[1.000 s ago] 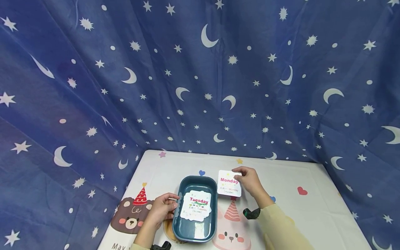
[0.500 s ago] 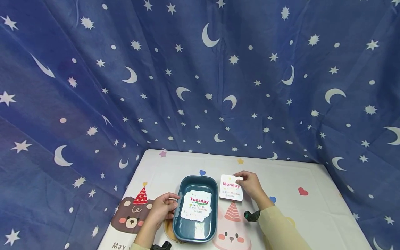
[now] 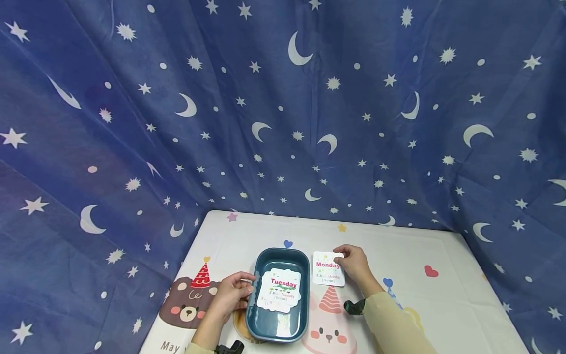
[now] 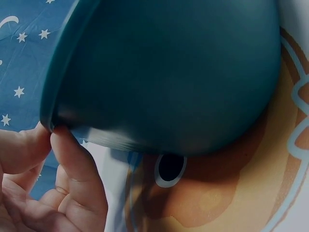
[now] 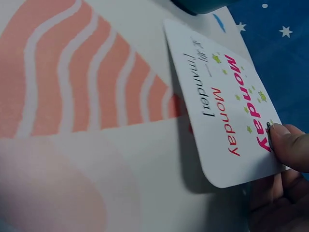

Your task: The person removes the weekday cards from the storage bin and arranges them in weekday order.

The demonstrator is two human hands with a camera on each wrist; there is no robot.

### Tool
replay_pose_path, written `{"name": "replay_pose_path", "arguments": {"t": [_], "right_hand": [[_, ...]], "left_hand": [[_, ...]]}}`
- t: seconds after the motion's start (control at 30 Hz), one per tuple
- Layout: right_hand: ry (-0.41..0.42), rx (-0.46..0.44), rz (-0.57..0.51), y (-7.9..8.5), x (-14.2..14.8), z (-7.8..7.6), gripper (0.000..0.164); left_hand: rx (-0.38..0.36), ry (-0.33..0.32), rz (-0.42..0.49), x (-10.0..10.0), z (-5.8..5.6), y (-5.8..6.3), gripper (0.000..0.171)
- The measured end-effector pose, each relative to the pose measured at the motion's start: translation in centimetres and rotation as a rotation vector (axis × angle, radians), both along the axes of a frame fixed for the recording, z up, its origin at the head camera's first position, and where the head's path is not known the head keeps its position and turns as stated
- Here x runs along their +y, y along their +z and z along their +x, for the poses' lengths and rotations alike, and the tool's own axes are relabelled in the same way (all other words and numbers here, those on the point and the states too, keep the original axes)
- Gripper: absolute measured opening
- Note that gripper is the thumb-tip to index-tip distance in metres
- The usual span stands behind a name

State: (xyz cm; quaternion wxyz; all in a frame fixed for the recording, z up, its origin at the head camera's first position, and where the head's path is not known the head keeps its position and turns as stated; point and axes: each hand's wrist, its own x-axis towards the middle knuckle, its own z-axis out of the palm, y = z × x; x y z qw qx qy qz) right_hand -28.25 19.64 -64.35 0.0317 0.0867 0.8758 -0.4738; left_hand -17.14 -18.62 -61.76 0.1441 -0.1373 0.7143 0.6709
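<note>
A dark teal plastic bin (image 3: pixel 285 332) stands in front of me, holding a small pile of white cards. The topmost card (image 3: pixel 283 290) reads "Tuesday". My left hand (image 3: pixel 232 295) pinches the bin's left rim between thumb and fingers; the left wrist view shows the grip close up on the rim (image 4: pixel 58 67). To the right of the bin, my right hand (image 3: pixel 353 263) pinches a square white "Monday" card (image 3: pixel 328 275) by its upper right corner. In the right wrist view this card (image 5: pixel 212 140) tilts over the cloth, its shadow beneath, thumb on its printed face.
The white tablecloth (image 3: pixel 446 295) carries printed bears, hearts and party hats. A blue curtain (image 3: pixel 283 123) with moons and stars hangs behind and to the sides of the table. Dark wrist cameras (image 3: pixel 353 308) sit on both wrists.
My right hand has brought the Monday card slightly down toward me and a little to the right. The left hand keeps its hold on the bin's rim.
</note>
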Motion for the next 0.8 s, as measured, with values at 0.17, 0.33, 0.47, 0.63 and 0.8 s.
{"name": "replay_pose_path", "arguments": {"t": [0.17,0.33,0.47,0.63,0.8], "right_hand": [[-0.037,0.031,0.042,-0.6,-0.1,0.2,0.021],[-0.055,0.055,0.069,-0.6,-0.4,0.3,0.021],[-0.054,0.056,0.110,-0.6,-0.5,0.3,0.021],[-0.061,0.034,0.147,-0.9,-0.6,0.3,0.022],[-0.055,0.034,0.180,-1.2,-0.7,0.2,0.022]], "left_hand": [[-0.001,0.004,-0.005,0.1,0.0,-0.1,0.029],[0.004,0.008,-0.013,0.1,0.1,-0.1,0.029],[0.003,0.008,-0.019,0.1,0.1,0.0,0.028],[0.006,0.000,-0.017,0.1,0.0,0.1,0.028],[0.015,-0.003,-0.011,0.1,-0.1,-0.1,0.029]]}}
